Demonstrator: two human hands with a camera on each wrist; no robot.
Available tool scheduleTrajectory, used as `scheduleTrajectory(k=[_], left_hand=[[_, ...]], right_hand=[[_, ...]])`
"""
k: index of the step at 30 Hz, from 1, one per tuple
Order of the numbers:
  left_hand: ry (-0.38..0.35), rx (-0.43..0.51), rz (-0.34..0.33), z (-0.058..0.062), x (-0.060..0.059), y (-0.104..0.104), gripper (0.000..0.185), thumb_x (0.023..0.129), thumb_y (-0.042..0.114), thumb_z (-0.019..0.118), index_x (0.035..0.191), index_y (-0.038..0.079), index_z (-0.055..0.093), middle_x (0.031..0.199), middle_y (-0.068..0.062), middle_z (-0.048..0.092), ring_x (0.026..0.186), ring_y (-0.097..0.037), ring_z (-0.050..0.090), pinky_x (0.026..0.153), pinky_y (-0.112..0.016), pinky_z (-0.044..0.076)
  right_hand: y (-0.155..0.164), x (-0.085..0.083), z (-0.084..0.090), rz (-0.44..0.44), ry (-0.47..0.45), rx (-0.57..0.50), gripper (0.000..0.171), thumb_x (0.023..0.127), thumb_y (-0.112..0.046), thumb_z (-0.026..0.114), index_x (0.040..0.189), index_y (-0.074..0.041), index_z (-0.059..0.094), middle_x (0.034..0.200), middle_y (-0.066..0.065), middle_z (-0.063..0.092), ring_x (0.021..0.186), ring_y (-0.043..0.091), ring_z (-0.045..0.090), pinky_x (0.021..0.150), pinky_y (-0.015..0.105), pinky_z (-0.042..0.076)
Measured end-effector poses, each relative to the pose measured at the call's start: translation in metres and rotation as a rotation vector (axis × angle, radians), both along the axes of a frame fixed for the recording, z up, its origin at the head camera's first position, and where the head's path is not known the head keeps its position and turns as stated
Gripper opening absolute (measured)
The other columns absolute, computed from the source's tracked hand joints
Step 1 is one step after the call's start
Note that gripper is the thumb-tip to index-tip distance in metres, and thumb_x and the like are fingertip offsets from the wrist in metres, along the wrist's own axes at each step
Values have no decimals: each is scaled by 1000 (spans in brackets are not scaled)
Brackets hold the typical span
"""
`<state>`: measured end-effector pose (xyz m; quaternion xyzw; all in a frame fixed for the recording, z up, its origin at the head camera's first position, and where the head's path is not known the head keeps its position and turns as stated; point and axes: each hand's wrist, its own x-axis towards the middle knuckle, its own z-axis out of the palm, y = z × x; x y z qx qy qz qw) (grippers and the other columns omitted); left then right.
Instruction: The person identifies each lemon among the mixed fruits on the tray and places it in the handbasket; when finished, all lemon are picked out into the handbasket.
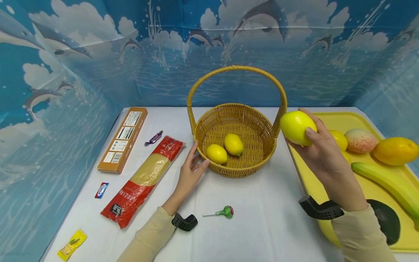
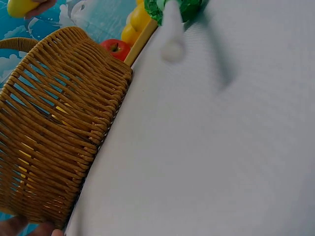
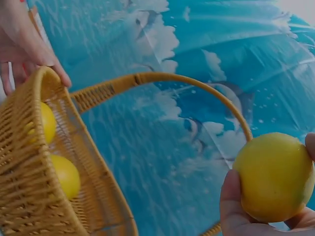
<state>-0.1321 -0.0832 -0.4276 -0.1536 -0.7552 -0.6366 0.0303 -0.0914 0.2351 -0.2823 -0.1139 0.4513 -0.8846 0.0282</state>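
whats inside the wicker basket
Two lemons lie in the basket; the part of its woven floor directly beneath them is covered and can't be seen.

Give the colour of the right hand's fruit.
The fruit is bright yellow, showing best in the head view.

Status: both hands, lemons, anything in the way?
Right hand holding lemon, up by the basket's right side. Left hand touching basket rim. Two other lemons inside. Upright handle might get in the way.
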Motion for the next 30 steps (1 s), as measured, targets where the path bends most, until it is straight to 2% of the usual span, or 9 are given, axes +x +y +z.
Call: scheduleTrajectory(k=[5, 8, 10, 14, 18, 21, 25, 30], left_hand=[[-29, 6, -8, 5, 2, 0, 68, 95, 18, 58, 150, 28, 20, 151, 6, 21, 126, -24, 40, 97, -45, 38], [-36, 24, -30, 17, 6, 1, 68, 95, 13, 57, 151, 19, 19, 152, -2, 20, 127, -30, 39, 97, -49, 36], [-36, 29, -41, 25, 10, 1, 67, 95, 11, 56, 151, 13, 19, 152, -7, 20, 126, -34, 38, 97, -51, 36], [-40, 11, -43, 33, 14, 1, 66, 95, 9, 55, 150, 9, 19, 152, -10, 19, 126, -35, 38, 97, -51, 36], [-44, 6, -37, 34, 15, 1, 66, 95, 10, 55, 150, 9, 19, 152, -10, 19, 126, -34, 38, 98, -48, 36], [-42, 7, -35, 34, 15, 1, 66, 95, 10, 55, 150, 9, 19, 152, -9, 19, 126, -34, 38, 97, -48, 36], [-36, 11, -35, 34, 15, 1, 66, 95, 9, 55, 150, 9, 19, 152, -10, 19, 126, -34, 38, 97, -49, 37], [-42, 11, -35, 34, 14, 1, 66, 95, 10, 56, 150, 9, 19, 152, -11, 20, 126, -35, 38, 97, -50, 36]], right_hand=[[-15, -14, -5, 99, -80, 187, 40, 100, -15, 43, 139, -9, 35, 134, 9, 36, 114, 21, 40, 93, 28, 41], [-19, -25, -13, 181, -134, 242, 36, 100, -17, 44, 134, -9, 36, 130, 8, 38, 111, 19, 42, 94, 27, 40], [-20, -33, -19, 244, -137, 293, 36, 100, -15, 44, 135, -9, 36, 131, 10, 37, 110, 20, 45, 93, 28, 41], [-22, -51, -33, 344, -102, 497, 41, 100, -11, 44, 140, -8, 34, 133, 13, 37, 109, 22, 48, 92, 33, 42], [-27, -64, -41, 399, -91, 781, 47, 97, -18, 52, 139, -5, 33, 129, 16, 39, 104, 27, 46, 89, 43, 41], [-30, -71, -45, 426, -69, 948, 51, 95, -24, 57, 137, -5, 36, 130, 17, 38, 102, 31, 45, 87, 48, 40], [-34, -80, -47, 468, 14, 1090, 50, 92, -26, 62, 134, -7, 44, 136, 16, 37, 111, 32, 42, 89, 47, 40], [-40, -89, -47, 576, 57, 1163, 48, 90, -27, 65, 132, -10, 50, 139, 12, 37, 120, 30, 36, 92, 44, 38]])
